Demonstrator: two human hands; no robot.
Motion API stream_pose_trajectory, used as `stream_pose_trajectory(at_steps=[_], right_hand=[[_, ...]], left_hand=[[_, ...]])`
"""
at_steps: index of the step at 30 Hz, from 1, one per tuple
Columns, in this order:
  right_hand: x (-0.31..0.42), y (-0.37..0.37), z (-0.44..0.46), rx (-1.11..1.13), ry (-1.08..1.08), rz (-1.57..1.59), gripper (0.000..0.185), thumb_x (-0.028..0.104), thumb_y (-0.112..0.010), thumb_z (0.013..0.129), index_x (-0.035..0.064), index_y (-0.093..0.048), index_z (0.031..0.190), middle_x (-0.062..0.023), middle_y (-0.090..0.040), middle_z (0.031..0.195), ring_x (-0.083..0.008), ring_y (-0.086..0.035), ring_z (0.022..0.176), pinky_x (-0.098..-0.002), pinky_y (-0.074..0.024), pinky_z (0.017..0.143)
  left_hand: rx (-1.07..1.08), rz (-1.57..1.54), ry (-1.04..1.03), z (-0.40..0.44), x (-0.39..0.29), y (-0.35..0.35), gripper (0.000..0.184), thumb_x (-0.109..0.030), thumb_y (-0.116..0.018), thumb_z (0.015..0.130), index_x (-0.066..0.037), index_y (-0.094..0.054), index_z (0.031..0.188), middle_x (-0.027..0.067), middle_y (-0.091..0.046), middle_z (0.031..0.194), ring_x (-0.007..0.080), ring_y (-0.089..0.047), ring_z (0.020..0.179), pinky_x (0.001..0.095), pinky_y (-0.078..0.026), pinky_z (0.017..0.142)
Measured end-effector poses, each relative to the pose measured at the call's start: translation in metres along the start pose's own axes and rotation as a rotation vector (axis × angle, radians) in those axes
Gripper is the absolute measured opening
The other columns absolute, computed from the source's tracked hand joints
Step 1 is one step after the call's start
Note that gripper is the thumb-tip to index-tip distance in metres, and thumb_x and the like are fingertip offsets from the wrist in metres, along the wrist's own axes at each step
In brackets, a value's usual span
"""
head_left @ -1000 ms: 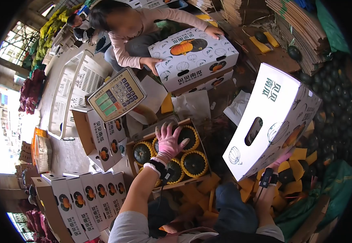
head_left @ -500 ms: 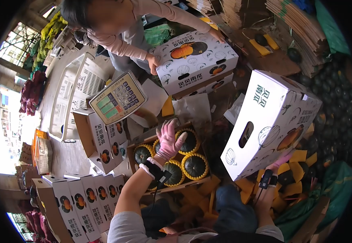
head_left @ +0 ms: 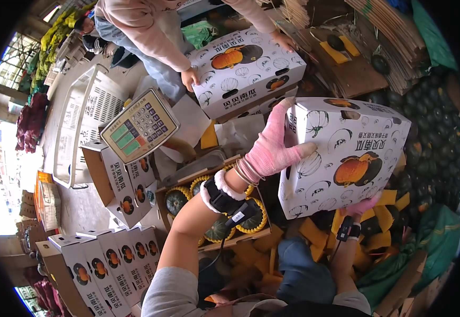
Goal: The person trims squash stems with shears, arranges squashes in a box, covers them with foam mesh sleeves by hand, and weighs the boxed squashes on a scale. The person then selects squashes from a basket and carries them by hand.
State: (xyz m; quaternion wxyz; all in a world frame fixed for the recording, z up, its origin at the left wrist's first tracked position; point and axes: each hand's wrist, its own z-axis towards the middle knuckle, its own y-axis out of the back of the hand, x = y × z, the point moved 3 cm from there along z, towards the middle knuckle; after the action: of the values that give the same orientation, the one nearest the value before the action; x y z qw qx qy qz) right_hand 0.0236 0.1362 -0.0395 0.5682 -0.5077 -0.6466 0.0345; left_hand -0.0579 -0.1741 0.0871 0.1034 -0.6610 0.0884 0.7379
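A white carton (head_left: 325, 193) printed with orange and green pumpkins is held up on the right, its printed face toward me. My left hand (head_left: 274, 151), in a pink glove, grips its left side, with the thumb on the printed face and the fingers at the upper corner. At the carton's bottom edge my gloved right hand (head_left: 365, 205) supports it; those fingers are partly hidden. Below my left forearm is an open cardboard box (head_left: 234, 242) of dark green pumpkins (head_left: 176, 201) in yellow foam nets.
Across from me, a person's hands (head_left: 190, 78) rest on another printed carton (head_left: 246, 63). A scale display (head_left: 140, 127) and white crate (head_left: 90, 113) stand left. Several folded cartons (head_left: 119, 259) line the lower left. Loose pumpkins (head_left: 433, 132) and yellow foam pieces (head_left: 380, 238) lie right.
My left hand has moved from above the pumpkins up and right onto the carton. The carton has turned so its large printed face shows. The other person has leaned farther forward.
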Motion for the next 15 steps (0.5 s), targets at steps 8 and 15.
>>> stream_pose_trajectory(at_steps=[8,15], right_hand=[[0.002,0.012,0.011,0.005,-0.003,0.027,0.066,0.058,-0.031,0.091,0.0137,-0.042,0.138,-0.0054,-0.043,0.142,-0.0277,-0.044,0.125,-0.0434,-0.0369,0.103],[0.004,0.013,0.007,0.011,-0.051,0.052,0.065,0.056,-0.03,0.093,0.0122,-0.038,0.141,-0.0069,-0.041,0.143,-0.0276,-0.042,0.127,-0.0416,-0.0357,0.104]], left_hand=[[-0.001,0.003,-0.027,-0.004,0.014,-0.001,0.098,-0.025,-0.078,0.072,0.001,-0.015,0.143,0.0203,-0.043,0.13,0.0255,-0.045,0.119,0.0362,-0.039,0.1],[0.041,0.005,0.023,-0.007,0.023,-0.002,0.097,-0.024,-0.077,0.074,-0.001,-0.013,0.144,0.0191,-0.047,0.126,0.0251,-0.049,0.115,0.0367,-0.04,0.099]])
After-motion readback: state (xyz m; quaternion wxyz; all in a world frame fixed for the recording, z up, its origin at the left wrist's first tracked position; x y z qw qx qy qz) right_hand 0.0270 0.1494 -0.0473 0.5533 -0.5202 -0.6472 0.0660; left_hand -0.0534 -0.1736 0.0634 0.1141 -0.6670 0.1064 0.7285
